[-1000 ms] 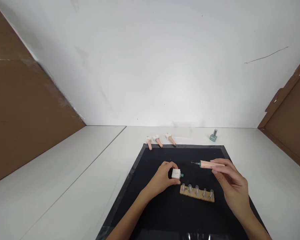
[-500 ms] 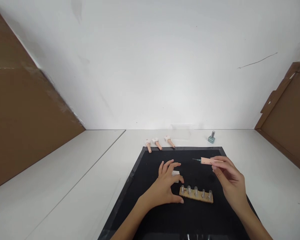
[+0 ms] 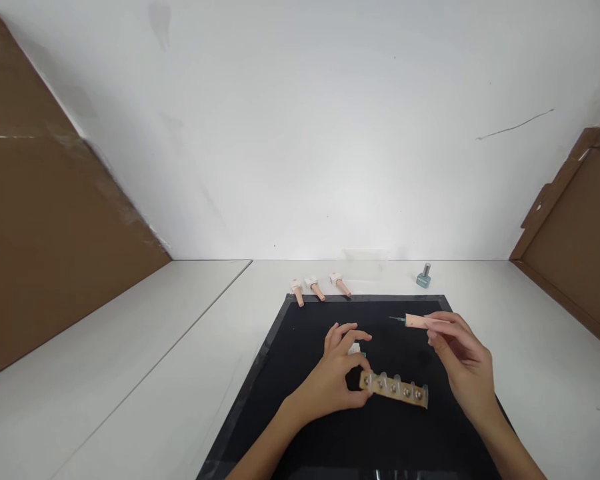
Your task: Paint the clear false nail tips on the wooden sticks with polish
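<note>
My left hand point(image 3: 337, 373) pinches the left end of a tan strip point(image 3: 401, 395) between thumb and index finger, its other fingers spread. Several clear false nail tips point(image 3: 397, 383) are mounted along the strip, which is tilted. Partly hidden behind that hand is a small white nail polish bottle point(image 3: 355, 348). Over the right part of the mat, my right hand point(image 3: 460, 350) holds a nail polish brush point(image 3: 417, 321) by its pink cap. The thin bristle end points left, in the air and apart from the nail tips.
A black mat point(image 3: 320, 450) lies on the white table point(image 3: 180, 333). Three pink-capped nail polish bottles point(image 3: 341, 283) lie along its back edge. Further right stands a grey-green polish bottle point(image 3: 423, 277). Cardboard panels point(image 3: 55, 220) flank both sides, with a white wall point(image 3: 300, 133) behind.
My left hand has moved slightly right and closed on the strip's left end. The strip has tilted. My right hand with the brush has shifted barely to the right.
</note>
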A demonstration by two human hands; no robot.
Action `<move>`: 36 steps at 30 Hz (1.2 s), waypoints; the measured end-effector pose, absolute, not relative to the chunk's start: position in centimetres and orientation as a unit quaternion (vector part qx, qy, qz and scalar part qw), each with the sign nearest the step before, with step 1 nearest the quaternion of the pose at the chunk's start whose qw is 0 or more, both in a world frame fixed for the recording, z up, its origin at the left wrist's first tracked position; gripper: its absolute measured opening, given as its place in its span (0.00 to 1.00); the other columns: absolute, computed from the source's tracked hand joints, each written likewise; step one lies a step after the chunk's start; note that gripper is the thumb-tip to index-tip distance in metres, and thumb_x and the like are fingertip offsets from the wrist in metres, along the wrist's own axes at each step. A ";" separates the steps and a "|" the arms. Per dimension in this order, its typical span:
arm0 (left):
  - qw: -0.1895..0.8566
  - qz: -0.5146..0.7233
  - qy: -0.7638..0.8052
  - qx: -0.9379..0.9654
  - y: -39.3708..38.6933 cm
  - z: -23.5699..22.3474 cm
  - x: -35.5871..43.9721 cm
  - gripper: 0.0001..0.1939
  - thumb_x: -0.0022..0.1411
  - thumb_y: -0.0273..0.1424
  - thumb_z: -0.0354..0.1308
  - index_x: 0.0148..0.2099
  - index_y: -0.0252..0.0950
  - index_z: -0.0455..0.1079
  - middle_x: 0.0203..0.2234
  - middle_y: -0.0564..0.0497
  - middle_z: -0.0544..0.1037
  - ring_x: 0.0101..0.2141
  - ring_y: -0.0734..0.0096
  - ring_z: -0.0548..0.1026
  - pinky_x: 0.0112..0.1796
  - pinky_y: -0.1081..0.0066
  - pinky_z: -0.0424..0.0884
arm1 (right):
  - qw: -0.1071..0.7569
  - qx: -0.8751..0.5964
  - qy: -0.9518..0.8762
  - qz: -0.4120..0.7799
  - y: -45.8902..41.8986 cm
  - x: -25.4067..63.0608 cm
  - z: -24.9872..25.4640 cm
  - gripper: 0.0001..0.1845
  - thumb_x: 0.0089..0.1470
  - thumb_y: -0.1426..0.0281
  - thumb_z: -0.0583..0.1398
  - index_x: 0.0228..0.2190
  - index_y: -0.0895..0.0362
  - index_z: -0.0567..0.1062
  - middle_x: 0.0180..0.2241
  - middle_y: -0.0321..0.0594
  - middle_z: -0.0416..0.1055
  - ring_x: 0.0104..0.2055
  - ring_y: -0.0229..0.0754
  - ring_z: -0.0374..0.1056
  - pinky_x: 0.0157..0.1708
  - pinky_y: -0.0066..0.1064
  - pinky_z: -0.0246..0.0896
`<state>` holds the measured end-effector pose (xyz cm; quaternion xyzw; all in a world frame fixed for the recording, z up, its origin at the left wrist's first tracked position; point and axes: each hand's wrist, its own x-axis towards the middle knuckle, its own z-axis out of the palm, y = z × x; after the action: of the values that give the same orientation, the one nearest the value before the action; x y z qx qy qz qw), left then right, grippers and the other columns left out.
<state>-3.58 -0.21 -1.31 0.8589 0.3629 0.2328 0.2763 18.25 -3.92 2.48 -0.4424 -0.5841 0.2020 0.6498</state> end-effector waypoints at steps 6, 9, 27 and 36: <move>0.583 0.376 0.282 0.663 -1.1 -0.8 -2.8 0.11 0.51 0.32 0.64 0.35 0.37 0.64 0.35 0.46 0.76 0.36 0.64 0.74 0.37 0.65 0.68 | 0.660 -0.423 -0.573 0.239 -4.3 18.4 3.5 0.08 0.55 0.62 0.61 0.28 0.52 0.75 0.27 0.36 0.66 0.22 0.36 0.60 0.22 0.29 0.60; 0.698 0.396 0.275 0.529 -1.3 -0.7 -2.0 0.19 0.50 0.42 0.66 0.34 0.36 0.63 0.28 0.50 0.76 0.30 0.68 0.73 0.33 0.70 0.67 | 0.651 -0.442 -0.553 0.276 -4.3 18.5 3.2 0.10 0.55 0.59 0.61 0.29 0.52 0.74 0.24 0.34 0.63 0.22 0.36 0.59 0.23 0.28 0.59; 0.863 0.238 0.258 0.364 -1.0 -2.6 -0.6 0.30 0.52 0.56 0.55 0.35 0.31 0.68 0.12 0.59 0.66 0.08 0.84 0.59 0.11 0.77 0.46 | 0.483 -0.442 -0.383 0.651 -2.3 16.4 2.4 0.24 0.47 0.54 0.64 0.16 0.56 0.62 0.15 0.26 0.51 0.17 0.30 0.42 0.16 0.24 0.42; 0.865 0.222 0.272 0.359 -0.9 -2.3 -1.7 0.28 0.55 0.55 0.54 0.32 0.31 0.67 0.12 0.57 0.68 0.08 0.85 0.58 0.11 0.78 0.45 | 0.310 -0.421 -0.589 0.616 -3.3 16.6 2.3 0.11 0.55 0.65 0.61 0.41 0.53 0.74 0.12 0.21 0.53 0.16 0.33 0.60 0.27 0.28 0.54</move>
<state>-1.66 -0.94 -2.29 0.3590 0.2715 0.2224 0.8648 16.63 -3.30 2.29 -0.4211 -0.5892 0.6161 0.3097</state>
